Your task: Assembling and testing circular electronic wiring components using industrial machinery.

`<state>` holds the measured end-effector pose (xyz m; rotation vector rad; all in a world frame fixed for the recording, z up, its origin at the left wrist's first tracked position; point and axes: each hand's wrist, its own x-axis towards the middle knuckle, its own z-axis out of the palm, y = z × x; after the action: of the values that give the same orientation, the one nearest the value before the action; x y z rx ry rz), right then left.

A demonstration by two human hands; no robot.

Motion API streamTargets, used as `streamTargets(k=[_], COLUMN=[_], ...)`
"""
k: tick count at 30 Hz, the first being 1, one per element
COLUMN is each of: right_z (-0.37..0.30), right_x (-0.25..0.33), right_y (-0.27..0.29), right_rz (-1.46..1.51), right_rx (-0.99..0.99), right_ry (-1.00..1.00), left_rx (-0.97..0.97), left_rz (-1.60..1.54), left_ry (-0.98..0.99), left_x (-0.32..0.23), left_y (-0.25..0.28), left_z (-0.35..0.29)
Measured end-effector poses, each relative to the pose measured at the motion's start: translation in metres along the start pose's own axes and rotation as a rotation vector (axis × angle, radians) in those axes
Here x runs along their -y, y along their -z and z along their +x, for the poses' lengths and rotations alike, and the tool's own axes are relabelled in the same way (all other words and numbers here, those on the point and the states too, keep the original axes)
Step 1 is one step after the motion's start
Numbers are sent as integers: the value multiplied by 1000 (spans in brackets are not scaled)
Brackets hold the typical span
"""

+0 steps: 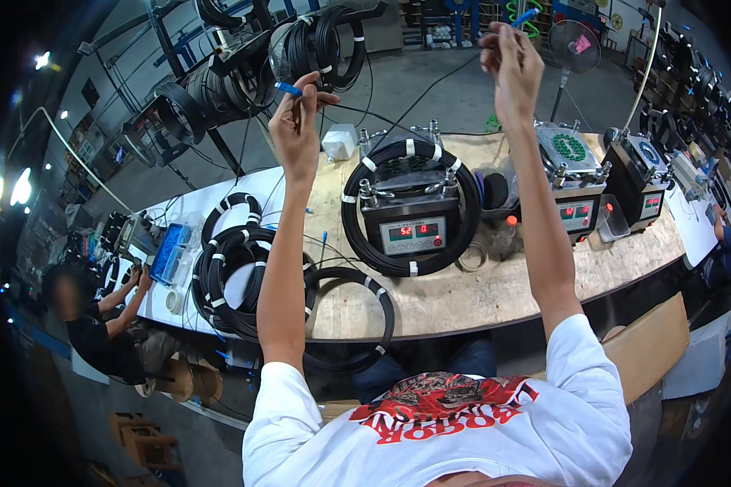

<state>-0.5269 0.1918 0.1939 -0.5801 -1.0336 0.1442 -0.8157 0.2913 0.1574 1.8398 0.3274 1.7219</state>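
Observation:
Both my arms reach up and forward over the bench. My left hand [297, 130] pinches a black cable end with a blue connector [287, 89]. Further right, my right hand [513, 73] is closed on another cable end, its blue connector [526, 16] sticking up past the fingers. Thin black cable [434, 84] runs from the right hand down toward the bench. Below and between my hands, a black cable coil [349, 213] with white ties leans around a metal machine [410, 231] with a lit red display.
More tied cable coils [219, 280] lie on the bench's left side. Two similar machines [577, 207] [646, 183] stand to the right, near a clear bottle [503, 237]. A white block [339, 141] sits at the far edge. At left, a co-worker [97, 325] handles something beside a blue bin [170, 253].

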Motion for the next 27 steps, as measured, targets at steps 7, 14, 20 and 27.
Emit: streamTargets(k=[7,14,20,27], right_z=[-33,-108,-156,-171], right_x=[60,81,59,57], right_y=[26,4,-8,-11], right_rz=[-390,-251,-299,-220], right_rx=[-60,225,235,179], right_ry=[152,-101,-182,-299], left_rx=[-33,142,237,161], left_rz=[-171,-206,-98,-100], left_ry=[27,78,39,318], left_x=[-32,-49,-55,-60], left_y=[-38,-55,-80,-89], left_z=[-25,-69,-102,-124])
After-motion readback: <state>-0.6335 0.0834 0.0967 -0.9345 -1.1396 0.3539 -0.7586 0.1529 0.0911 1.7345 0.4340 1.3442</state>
